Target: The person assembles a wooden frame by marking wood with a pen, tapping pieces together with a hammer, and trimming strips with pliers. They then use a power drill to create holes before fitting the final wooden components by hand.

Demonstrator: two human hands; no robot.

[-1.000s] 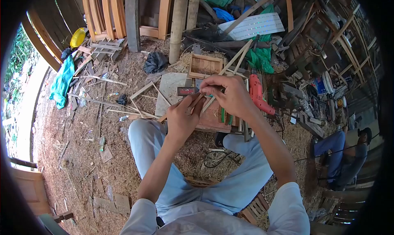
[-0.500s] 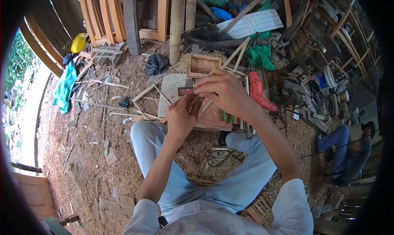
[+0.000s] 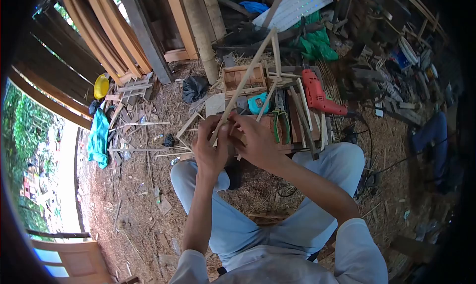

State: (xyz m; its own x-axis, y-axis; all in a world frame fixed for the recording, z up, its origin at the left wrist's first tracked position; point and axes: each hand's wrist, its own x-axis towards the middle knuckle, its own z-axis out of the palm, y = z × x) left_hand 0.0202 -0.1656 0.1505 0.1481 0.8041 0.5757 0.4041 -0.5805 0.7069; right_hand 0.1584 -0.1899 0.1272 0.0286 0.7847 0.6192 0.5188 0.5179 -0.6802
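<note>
Stick: long thin pale wooden stick (image 3: pixel 246 78), low end pinched in both hands, long way pointing up and away to the right.
Left hand (image 3: pixel 210 147): fingers closed on stick.
Right hand (image 3: pixel 255 140): gripping just beside it.
Nearby: red power drill (image 3: pixel 317 95), further right.

Your hands meet over your knees, and directly ahead the low wooden board (image 3: pixel 277 135) is crowded: green-handled pliers (image 3: pixel 280 124), a teal tape measure (image 3: pixel 257 103), loose wooden strips (image 3: pixel 303 105) and the red drill (image 3: pixel 318 94) with its cord block any straight reach. Beyond stands a small wooden crate (image 3: pixel 241 80). To your left, the sawdust floor (image 3: pixel 134 195) lies mostly open, with only scattered scraps.
</note>
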